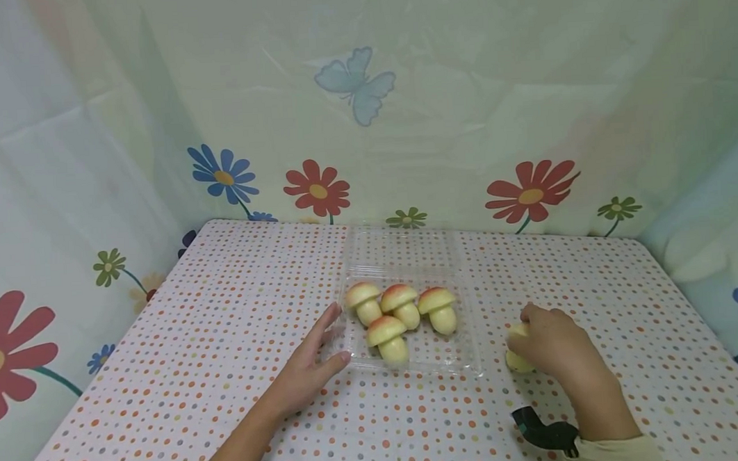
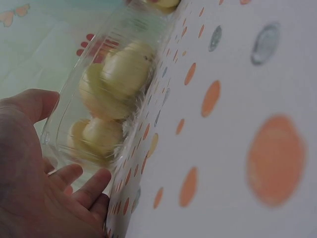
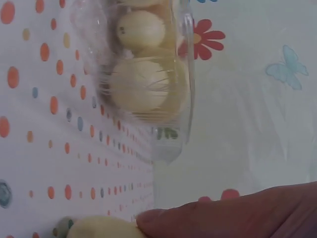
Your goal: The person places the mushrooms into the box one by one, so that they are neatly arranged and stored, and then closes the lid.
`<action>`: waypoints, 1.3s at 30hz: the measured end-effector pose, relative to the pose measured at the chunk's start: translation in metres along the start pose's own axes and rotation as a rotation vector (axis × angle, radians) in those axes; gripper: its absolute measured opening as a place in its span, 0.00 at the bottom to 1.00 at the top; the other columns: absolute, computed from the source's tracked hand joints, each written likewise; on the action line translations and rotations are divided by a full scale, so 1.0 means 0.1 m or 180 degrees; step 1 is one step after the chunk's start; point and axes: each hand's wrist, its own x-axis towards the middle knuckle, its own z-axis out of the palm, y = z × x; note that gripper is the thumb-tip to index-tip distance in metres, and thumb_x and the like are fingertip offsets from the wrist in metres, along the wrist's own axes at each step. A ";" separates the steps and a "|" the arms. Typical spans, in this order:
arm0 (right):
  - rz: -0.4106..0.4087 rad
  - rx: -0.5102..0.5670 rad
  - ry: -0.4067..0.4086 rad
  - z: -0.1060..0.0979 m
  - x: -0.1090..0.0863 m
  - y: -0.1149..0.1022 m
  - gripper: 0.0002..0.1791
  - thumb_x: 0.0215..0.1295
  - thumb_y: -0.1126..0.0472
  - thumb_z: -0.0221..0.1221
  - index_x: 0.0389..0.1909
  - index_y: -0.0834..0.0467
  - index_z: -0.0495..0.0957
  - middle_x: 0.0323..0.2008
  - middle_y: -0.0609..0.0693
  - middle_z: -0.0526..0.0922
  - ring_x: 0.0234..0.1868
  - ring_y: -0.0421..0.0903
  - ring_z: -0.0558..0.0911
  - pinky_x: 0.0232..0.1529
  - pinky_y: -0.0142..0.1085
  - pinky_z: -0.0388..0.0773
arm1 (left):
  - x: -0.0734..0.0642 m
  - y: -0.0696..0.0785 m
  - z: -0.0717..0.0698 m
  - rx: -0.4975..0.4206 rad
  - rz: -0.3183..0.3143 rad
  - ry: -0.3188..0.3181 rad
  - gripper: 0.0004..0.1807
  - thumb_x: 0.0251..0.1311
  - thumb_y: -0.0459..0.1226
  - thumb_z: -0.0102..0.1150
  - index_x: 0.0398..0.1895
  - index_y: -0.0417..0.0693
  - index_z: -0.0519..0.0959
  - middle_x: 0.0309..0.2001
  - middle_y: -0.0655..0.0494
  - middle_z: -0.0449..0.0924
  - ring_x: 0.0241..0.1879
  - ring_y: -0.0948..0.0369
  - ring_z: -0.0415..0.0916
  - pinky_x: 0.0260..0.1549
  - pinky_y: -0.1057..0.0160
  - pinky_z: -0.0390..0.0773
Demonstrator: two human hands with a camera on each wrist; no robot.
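Note:
A clear plastic container (image 1: pixel 441 355) with its lid (image 1: pixel 401 246) folded back holds several toy mushrooms with yellow stems and red-tinged caps, among them a front mushroom (image 1: pixel 388 339). My left hand (image 1: pixel 304 373) is at the container's left side, fingers and thumb extended; in the left wrist view the thumb (image 2: pixel 42 101) touches its edge. To the right of the container, my right hand (image 1: pixel 559 342) holds another yellow mushroom (image 1: pixel 518 362) from above, at the table surface. Its cap and most of the grip are hidden by the hand; the right wrist view shows only a pale part (image 3: pixel 104 228).
The dotted cloth (image 1: pixel 222 287) covers the table, which meets a flowered curtain (image 1: pixel 439 129) at the back and both sides. Black wrist straps (image 1: pixel 545 430) sit near the beige sleeves.

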 end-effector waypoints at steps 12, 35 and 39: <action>-0.0137 0.0128 0.0418 0.13 0.03 -0.06 0.36 0.61 0.61 0.68 0.65 0.75 0.68 0.48 0.76 0.74 0.39 0.61 0.78 0.36 0.53 0.78 | 0.01 -0.02 0.00 0.0022 -0.0026 0.0027 0.46 0.74 0.43 0.59 0.85 0.63 0.43 0.84 0.57 0.48 0.81 0.45 0.53 0.76 0.36 0.55; -0.0381 0.0343 0.1007 0.33 0.02 0.08 0.36 0.56 0.63 0.67 0.66 0.71 0.70 0.56 0.78 0.73 0.42 0.63 0.78 0.33 0.51 0.76 | 0.01 0.02 0.00 -0.0012 -0.0025 -0.0010 0.46 0.73 0.41 0.59 0.86 0.61 0.43 0.84 0.56 0.47 0.81 0.47 0.54 0.77 0.38 0.56; -0.0472 0.0372 0.1139 0.37 0.02 0.09 0.36 0.56 0.64 0.67 0.66 0.70 0.71 0.55 0.75 0.75 0.42 0.62 0.79 0.32 0.49 0.77 | 0.01 0.01 0.00 -0.0012 -0.0051 -0.0005 0.47 0.73 0.42 0.60 0.85 0.63 0.43 0.84 0.56 0.47 0.81 0.47 0.54 0.77 0.38 0.56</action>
